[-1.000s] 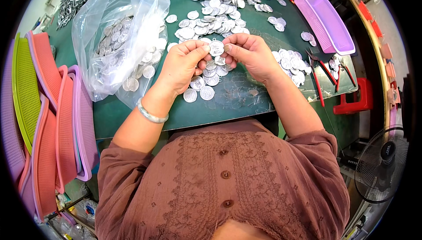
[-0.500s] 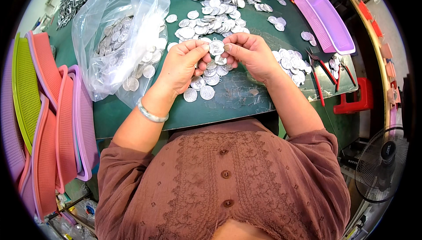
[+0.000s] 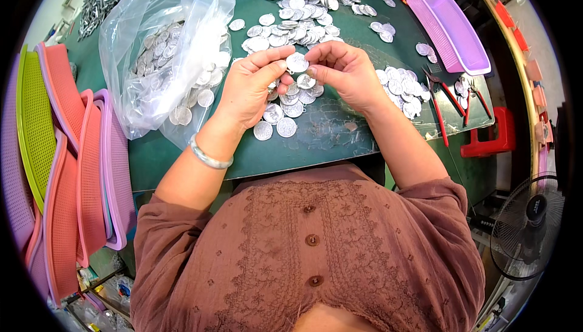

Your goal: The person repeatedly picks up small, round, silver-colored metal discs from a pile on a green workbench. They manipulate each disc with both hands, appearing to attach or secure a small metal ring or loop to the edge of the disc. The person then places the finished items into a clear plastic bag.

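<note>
Pinching medallion (image 3: 297,63) in left hand (image 3: 252,86), over bench (image 3: 273,157) inward of front edge; right hand (image 3: 347,77) alongside, grip unclear; rim-only hold best.

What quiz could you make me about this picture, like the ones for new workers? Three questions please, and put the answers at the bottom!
1. Pick one: what is between the fingertips of the left hand and the right hand?
A) a pair of pliers
B) a round silver disc
C) a green basket

2. True or false: the bangle is on the right arm.

3. Fill in the colour: the long basket on the right side of the green table is ____.

Key:
1. B
2. False: the bangle is on the left arm.
3. Purple
</note>
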Action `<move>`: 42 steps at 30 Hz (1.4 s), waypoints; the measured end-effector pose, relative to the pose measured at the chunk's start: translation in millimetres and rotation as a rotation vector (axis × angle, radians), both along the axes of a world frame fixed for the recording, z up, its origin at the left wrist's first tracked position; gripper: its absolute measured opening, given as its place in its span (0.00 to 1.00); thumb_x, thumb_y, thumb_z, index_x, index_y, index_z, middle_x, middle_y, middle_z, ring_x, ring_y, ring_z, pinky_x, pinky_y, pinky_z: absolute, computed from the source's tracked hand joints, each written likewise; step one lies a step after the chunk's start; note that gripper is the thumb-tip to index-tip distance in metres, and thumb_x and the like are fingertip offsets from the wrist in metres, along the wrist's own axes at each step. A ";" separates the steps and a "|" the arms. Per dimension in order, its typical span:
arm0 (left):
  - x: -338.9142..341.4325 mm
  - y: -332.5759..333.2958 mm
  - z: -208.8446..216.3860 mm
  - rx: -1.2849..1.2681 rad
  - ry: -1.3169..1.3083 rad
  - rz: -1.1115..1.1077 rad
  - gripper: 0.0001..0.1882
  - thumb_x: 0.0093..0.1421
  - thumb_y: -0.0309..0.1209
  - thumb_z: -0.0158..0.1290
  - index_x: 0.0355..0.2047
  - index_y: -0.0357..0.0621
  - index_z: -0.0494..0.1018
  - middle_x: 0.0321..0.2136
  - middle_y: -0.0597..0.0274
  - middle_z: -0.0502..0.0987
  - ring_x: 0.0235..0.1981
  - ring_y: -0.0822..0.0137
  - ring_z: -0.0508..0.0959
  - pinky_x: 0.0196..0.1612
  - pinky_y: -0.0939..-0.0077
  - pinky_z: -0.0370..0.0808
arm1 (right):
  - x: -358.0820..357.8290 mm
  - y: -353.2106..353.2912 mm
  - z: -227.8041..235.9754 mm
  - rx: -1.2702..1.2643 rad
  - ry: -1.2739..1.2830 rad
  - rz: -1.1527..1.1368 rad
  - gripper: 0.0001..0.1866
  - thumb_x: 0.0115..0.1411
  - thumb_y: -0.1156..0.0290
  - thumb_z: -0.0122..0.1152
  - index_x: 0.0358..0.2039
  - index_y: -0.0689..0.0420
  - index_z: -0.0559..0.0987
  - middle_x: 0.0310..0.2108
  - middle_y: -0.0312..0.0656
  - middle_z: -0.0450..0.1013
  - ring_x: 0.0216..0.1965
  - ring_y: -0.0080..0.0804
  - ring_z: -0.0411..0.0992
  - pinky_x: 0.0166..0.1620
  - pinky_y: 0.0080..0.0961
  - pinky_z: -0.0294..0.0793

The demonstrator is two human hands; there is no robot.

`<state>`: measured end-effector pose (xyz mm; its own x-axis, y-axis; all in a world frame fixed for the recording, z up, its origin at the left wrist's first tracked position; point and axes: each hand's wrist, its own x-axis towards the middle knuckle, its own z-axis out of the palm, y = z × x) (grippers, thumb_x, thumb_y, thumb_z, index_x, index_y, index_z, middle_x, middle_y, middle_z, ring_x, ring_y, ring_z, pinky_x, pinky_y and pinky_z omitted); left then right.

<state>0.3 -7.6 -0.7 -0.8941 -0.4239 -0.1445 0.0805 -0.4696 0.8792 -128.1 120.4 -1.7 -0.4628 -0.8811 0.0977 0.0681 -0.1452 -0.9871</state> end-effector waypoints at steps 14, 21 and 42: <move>-0.7 -5.4 -2.3 0.055 -0.046 0.018 0.13 0.55 0.25 0.44 0.41 0.37 0.69 0.25 0.63 0.73 0.23 0.74 0.72 0.26 0.86 0.70 | -1.7 -1.3 -6.7 0.017 0.193 -0.079 0.13 0.50 0.78 0.55 0.38 0.61 0.70 0.29 0.34 0.69 0.29 0.17 0.67 0.32 0.14 0.66; -2.6 -13.8 1.1 0.451 -0.045 0.110 0.07 0.56 0.29 0.43 0.32 0.37 0.66 0.25 0.56 0.71 0.25 0.66 0.72 0.23 0.83 0.71 | -2.3 5.5 -5.4 0.187 1.118 -0.107 0.14 0.44 0.67 0.61 0.31 0.59 0.75 0.27 0.41 0.67 0.32 0.37 0.66 0.36 0.28 0.66; 1.2 -5.6 5.5 0.028 -0.261 -0.178 0.11 0.55 0.36 0.48 0.24 0.41 0.70 0.18 0.65 0.69 0.17 0.75 0.68 0.17 0.87 0.60 | 4.7 2.3 -1.9 0.010 0.586 -0.113 0.08 0.51 0.73 0.56 0.33 0.59 0.77 0.24 0.41 0.71 0.27 0.27 0.70 0.32 0.20 0.67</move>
